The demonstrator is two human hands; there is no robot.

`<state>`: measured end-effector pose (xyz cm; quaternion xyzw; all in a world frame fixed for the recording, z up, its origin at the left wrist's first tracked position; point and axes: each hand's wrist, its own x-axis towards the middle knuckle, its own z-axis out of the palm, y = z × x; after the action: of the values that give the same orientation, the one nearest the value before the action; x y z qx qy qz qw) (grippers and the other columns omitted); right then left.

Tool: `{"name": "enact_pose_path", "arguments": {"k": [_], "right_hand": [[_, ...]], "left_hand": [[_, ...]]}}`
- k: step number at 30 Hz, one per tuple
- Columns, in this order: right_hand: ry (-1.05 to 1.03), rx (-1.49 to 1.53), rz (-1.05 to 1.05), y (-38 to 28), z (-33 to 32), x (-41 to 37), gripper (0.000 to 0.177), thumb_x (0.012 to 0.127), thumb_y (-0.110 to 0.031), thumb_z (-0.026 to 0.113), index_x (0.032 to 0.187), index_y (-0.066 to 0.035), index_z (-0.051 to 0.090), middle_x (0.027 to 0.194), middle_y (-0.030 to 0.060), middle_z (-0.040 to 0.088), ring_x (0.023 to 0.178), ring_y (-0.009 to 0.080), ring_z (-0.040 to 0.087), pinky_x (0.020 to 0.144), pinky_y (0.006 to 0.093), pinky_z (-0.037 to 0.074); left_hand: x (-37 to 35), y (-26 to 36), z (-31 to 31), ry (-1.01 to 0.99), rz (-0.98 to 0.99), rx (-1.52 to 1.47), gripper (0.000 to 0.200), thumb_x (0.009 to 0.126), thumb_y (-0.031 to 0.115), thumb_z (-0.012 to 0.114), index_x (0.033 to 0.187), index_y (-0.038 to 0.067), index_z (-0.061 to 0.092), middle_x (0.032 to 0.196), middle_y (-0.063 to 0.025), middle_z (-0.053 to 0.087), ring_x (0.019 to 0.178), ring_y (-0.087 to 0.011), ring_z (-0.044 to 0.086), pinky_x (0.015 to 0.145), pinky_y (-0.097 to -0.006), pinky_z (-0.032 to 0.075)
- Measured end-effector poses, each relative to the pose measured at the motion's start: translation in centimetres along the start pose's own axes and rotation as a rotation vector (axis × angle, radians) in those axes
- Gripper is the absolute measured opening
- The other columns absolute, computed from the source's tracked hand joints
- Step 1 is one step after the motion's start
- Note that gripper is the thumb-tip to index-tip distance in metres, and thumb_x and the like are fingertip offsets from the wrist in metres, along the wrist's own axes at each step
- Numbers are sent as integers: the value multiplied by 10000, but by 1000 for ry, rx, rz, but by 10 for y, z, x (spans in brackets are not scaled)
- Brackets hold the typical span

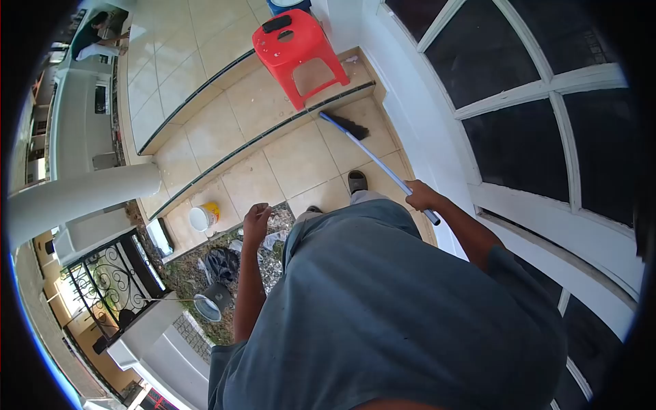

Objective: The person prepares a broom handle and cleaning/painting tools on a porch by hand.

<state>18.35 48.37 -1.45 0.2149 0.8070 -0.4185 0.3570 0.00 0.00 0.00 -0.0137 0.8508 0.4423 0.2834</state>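
Observation:
My right hand is closed around the upper part of a broom's blue-grey handle. The broom slants away from me, its dark bristles resting on the tiled step near the wall. My left hand is raised on the other side of my body, its fingers loosely bent and slightly apart, with nothing visible in it. Below it lie rubble and plastic scraps on the ground. A white and yellow bucket stands on the tiles nearby.
A red plastic stool with a dark object on its seat stands on the step above. Tiled steps have dark edges. A white column, a dark bucket and a black bag are leftward. Paned windows line the right. Another person crouches far off.

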Motion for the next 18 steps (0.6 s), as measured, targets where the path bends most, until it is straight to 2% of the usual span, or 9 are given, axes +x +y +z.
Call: {"name": "enact_pose_path", "arguments": {"k": [2, 3, 6, 8, 10, 13, 15, 16, 18], "right_hand": [[-176, 262, 61, -46, -11, -19, 581, 776, -99, 568, 1340, -5, 461, 726, 74, 580, 482, 147, 524, 421, 288, 442], [-138, 357, 120, -40, -49, -32, 556, 788, -87, 547, 1332, -6, 467, 713, 63, 566, 472, 125, 501, 411, 271, 426], [-180, 714, 194, -98, -43, -51, 481, 836, -47, 455, 1316, -30, 486, 696, 41, 539, 450, 62, 442, 394, 219, 382], [-220, 716, -53, -139, -39, -70, 474, 837, -68, 433, 1307, -46, 490, 711, 46, 539, 490, 75, 470, 453, 229, 419], [-340, 721, -65, -165, -28, -74, 331, 837, -91, 439, 1103, -7, 617, 717, 65, 553, 535, 98, 501, 509, 236, 435], [-280, 738, -340, -202, -12, -70, 272, 882, -203, 427, 933, -7, 608, 706, 73, 551, 550, 127, 539, 497, 255, 423], [-153, 758, -465, -231, -6, -71, 321, 928, -296, 434, 1067, -30, 546, 712, 69, 552, 473, 121, 508, 420, 246, 381], [-90, 782, -529, -248, -2, -72, 329, 934, -312, 439, 1098, -38, 521, 698, 64, 547, 452, 118, 491, 405, 240, 366], [38, 823, -659, -276, 4, -73, 360, 947, -345, 450, 1160, -56, 470, 669, 53, 538, 409, 113, 456, 375, 230, 336]], "left_hand": [[-3, 59, 0, -24, 53, -15, 299, 882, 204, 645, 1094, -5, 613, 970, -89, 667, 866, -171, 635, 774, -286, 492], [12, 102, 48, -102, 140, -77, 283, 888, 196, 637, 1083, -7, 610, 985, -88, 662, 882, -169, 631, 774, -289, 492], [3, 175, 48, -192, 281, -32, 303, 862, 185, 673, 1098, 10, 602, 1016, -103, 650, 909, -184, 628, 790, -307, 499], [7, 214, 57, -297, 435, 51, 355, 815, 194, 721, 1109, 32, 604, 1053, -106, 636, 960, -212, 615, 831, -333, 489], [-7, 251, 60, -449, 552, 92, 415, 770, 210, 763, 1118, 51, 604, 1094, -106, 618, 1018, -237, 594, 873, -355, 474], [-41, 312, 51, -716, 720, 96, 485, 712, 252, 810, 1111, 68, 605, 1160, -102, 583, 1100, -258, 551, 921, -380, 445], [-61, 340, 41, -858, 899, 118, 505, 684, 290, 828, 1081, 70, 607, 1204, -103, 557, 1134, -252, 528, 938, -390, 428], [-66, 337, 41, -608, 1103, 220, 354, 719, 269, 794, 916, 47, 599, 1064, -114, 600, 1062, -262, 562, 938, -413, 418], [-57, 323, 34, -567, 975, -159, 296, 754, 254, 754, 812, 38, 560, 943, -109, 600, 1013, -269, 576, 940, -437, 402]]}}
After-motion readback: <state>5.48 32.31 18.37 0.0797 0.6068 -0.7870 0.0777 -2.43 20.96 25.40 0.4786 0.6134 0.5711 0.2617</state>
